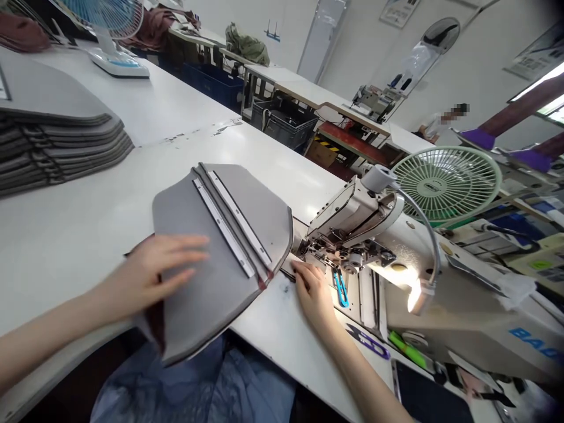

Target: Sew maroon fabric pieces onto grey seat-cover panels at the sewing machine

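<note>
A grey fabric panel with dark edging lies across the table's front edge, its lower part overhanging. Two pale strips with small holes run along its middle, on either side of a dark seam. My left hand is over the panel's left part, fingers spread and slightly blurred. Beside the panel's right corner, my right hand rests at the sewing machine's plate, fingers bent and close together; whatever may be under the fingertips is hidden. The sewing machine stands just beyond it, with blue snips near its needle area.
Stacked grey panels are at the left, with a blue fan behind. Purple-handled scissors, a green marker and a dark phone lie at the lower right. A green fan stands behind the machine.
</note>
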### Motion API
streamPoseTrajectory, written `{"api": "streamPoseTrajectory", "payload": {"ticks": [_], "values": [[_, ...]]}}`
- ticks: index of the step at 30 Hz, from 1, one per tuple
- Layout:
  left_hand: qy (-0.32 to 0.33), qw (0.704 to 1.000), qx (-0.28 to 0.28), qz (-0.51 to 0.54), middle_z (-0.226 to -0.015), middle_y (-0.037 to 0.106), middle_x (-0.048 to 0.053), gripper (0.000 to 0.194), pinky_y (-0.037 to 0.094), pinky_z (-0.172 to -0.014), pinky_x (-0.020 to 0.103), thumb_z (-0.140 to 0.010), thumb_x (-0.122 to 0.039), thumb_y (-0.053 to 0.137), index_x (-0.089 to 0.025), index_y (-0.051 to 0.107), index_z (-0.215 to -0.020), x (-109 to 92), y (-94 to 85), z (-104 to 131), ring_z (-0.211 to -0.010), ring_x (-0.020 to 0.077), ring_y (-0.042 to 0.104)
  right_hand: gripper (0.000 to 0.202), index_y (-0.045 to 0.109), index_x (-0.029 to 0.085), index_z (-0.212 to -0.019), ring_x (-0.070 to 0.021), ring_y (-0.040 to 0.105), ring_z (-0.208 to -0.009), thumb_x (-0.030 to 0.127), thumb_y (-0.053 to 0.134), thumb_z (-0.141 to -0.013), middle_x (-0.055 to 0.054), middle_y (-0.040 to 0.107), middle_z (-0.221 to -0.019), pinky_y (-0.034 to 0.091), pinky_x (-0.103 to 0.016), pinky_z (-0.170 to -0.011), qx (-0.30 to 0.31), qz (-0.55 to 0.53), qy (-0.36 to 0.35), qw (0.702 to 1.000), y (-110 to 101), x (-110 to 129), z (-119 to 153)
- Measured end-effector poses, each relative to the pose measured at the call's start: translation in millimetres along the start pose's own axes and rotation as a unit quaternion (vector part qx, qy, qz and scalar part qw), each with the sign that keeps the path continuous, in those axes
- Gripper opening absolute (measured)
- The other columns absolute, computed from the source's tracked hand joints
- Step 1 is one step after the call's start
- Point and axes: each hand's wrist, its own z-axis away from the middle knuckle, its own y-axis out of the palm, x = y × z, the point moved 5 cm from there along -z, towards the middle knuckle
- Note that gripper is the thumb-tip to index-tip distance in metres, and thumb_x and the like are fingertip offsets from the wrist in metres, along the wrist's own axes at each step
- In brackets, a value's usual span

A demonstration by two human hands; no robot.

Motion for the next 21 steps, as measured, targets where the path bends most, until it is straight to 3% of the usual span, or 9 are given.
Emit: {"api": "streamPoseTrajectory", "payload": {"ticks": [3,5,8,10,13,14,17,19,21], "values": [[-0.232,0.970,-0.063,0.032,-0.158,0.035,0.005,0.051,0.054,-0.097,0.045,-0.094,-0.050,0.048,-0.031,0.047,-0.142,71.9,-29.4,21.3,-0.137,0.0316,0.045,0.031,0.069,0.022,-0.113,-0.0229,0.067,-0.085,0.033,0.051,-0.091,-0.007,0.072,-0.091,0.055,-0.038,-0.075,0.076,-0.145,0.131,0.978,17.6,4.5,-13.2],[-0.360,0.921,-0.053,0.137,-0.153,0.043,0.009,0.063,0.057,-0.092,0.042,-0.092,-0.055,0.051,-0.028,0.038,-0.148,112.6,-28.9,29.4,-0.132,0.0313,0.051,0.034,0.066,0.022,-0.114,-0.0180,0.065,-0.069,0.042,0.057,-0.088,-0.002,0.066,-0.075,0.050,-0.028,-0.057,0.137,-0.304,0.241,0.912,32.6,10.6,-17.4],[-0.420,0.865,-0.085,0.260,-0.139,0.059,0.008,0.065,0.059,-0.089,0.039,-0.090,-0.057,0.056,-0.025,0.040,-0.144,143.9,-27.0,23.6,-0.122,0.0281,0.059,0.040,0.062,0.020,-0.097,-0.0130,0.062,-0.063,0.051,0.074,-0.073,0.001,0.060,-0.071,0.045,-0.021,-0.051,0.171,-0.475,0.339,0.794,45.3,23.9,-18.5],[-0.412,0.852,-0.063,0.316,-0.127,0.067,0.007,0.058,0.060,-0.087,0.037,-0.092,-0.053,0.054,-0.019,0.045,-0.138,148.8,-26.3,7.6,-0.112,0.0246,0.065,0.045,0.056,0.020,-0.082,-0.0104,0.060,-0.059,0.054,0.081,-0.065,0.002,0.060,-0.070,0.047,-0.020,-0.052,0.166,-0.495,0.362,0.772,47.1,28.1,-17.7],[-0.389,0.846,0.036,0.362,-0.102,0.075,0.003,0.047,0.059,-0.088,0.038,-0.095,-0.043,0.053,-0.007,0.053,-0.125,141.7,-30.2,-27.2,-0.098,0.0199,0.069,0.049,0.049,0.020,-0.074,-0.0065,0.052,-0.049,0.052,0.084,-0.060,0.004,0.059,-0.066,0.041,-0.018,-0.044,0.155,-0.467,0.374,0.786,51.7,29.3,-16.4],[-0.381,0.851,0.043,0.359,-0.100,0.075,0.001,0.045,0.057,-0.090,0.038,-0.094,-0.039,0.055,-0.005,0.054,-0.124,136.9,-37.8,-40.7,-0.100,0.0192,0.068,0.048,0.048,0.020,-0.074,-0.0054,0.048,-0.045,0.049,0.084,-0.060,0.005,0.058,-0.062,0.038,-0.016,-0.040,0.147,-0.455,0.378,0.793,55.2,29.4,-17.4],[-0.319,0.889,-0.024,0.328,-0.110,0.072,-0.007,0.045,0.047,-0.103,0.038,-0.091,-0.032,0.057,-0.008,0.054,-0.129,105.3,-83.0,-82.1,-0.118,0.0189,0.060,0.041,0.047,0.021,-0.077,-0.0048,0.041,-0.038,0.042,0.081,-0.067,0.010,0.049,-0.051,0.030,-0.015,-0.035,0.115,-0.413,0.376,0.821,71.8,33.3,-29.3],[-0.218,0.926,-0.079,0.298,-0.114,0.069,-0.008,0.049,0.044,-0.105,0.043,-0.089,-0.035,0.058,-0.010,0.055,-0.131,61.8,-125.6,-102.8,-0.121,0.0219,0.058,0.031,0.050,0.020,-0.083,-0.0060,0.044,-0.040,0.039,0.074,-0.078,0.010,0.049,-0.051,0.034,-0.015,-0.036,0.098,-0.387,0.370,0.839,84.9,39.9,-43.7],[-0.101,0.946,-0.140,0.273,-0.121,0.066,-0.011,0.060,0.046,-0.103,0.047,-0.079,-0.049,0.069,-0.019,0.058,-0.130,10.3,-169.3,-110.0,-0.123,0.0259,0.057,0.024,0.056,0.017,-0.095,-0.0084,0.054,-0.051,0.038,0.066,-0.089,0.004,0.060,-0.066,0.045,-0.018,-0.045,0.105,-0.369,0.358,0.851,94.1,49.6,-58.3]]}}
